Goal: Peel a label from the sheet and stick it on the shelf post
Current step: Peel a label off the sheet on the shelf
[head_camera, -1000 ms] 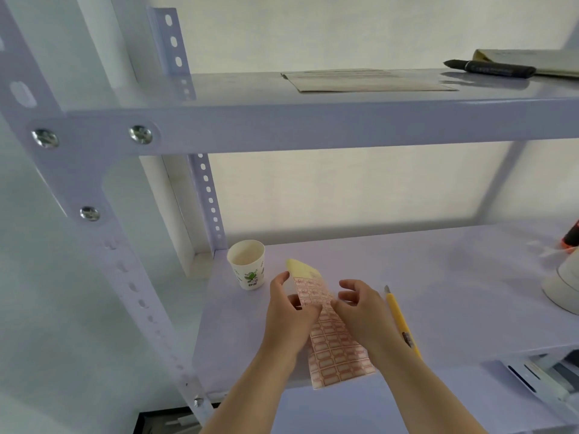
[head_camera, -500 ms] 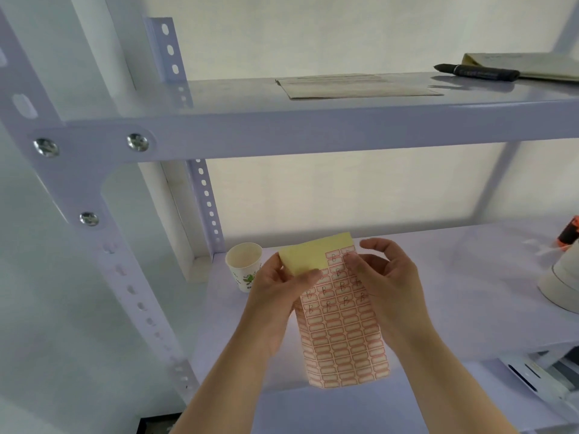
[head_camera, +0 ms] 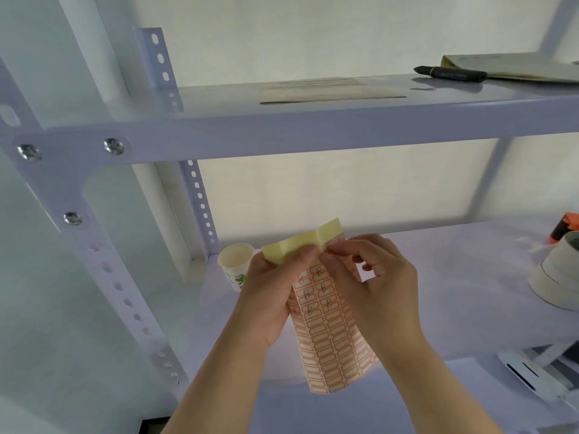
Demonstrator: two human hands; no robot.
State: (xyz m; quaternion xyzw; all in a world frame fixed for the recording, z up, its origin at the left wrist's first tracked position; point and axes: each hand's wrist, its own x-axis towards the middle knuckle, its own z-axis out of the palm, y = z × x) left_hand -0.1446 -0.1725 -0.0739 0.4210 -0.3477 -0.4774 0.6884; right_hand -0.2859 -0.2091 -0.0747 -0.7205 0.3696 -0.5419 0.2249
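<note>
A label sheet (head_camera: pixel 329 346) with rows of small red-bordered labels hangs in the air in front of the shelf. Some of its upper labels bear a handwritten B. Its top edge is folded over and shows yellow backing. My left hand (head_camera: pixel 269 292) grips the sheet's upper left, thumb on the fold. My right hand (head_camera: pixel 372 283) pinches at a label near the sheet's top right edge with thumb and forefinger. The pale metal shelf post (head_camera: pixel 103 267), with bolts and slots, runs down the left side, well left of both hands.
A paper cup (head_camera: pixel 235 267) stands at the lower shelf's back left. A second post (head_camera: pixel 197 198) rises behind it. On the upper shelf (head_camera: pixel 313 133) lie papers (head_camera: pixel 329 92) and a black marker (head_camera: pixel 451 73). A tape roll (head_camera: pixel 557 277) sits at right.
Both hands have lifted the sheet off the shelf and raised it. The top has been folded back, and my right fingers have moved to pinch at the top right edge.
</note>
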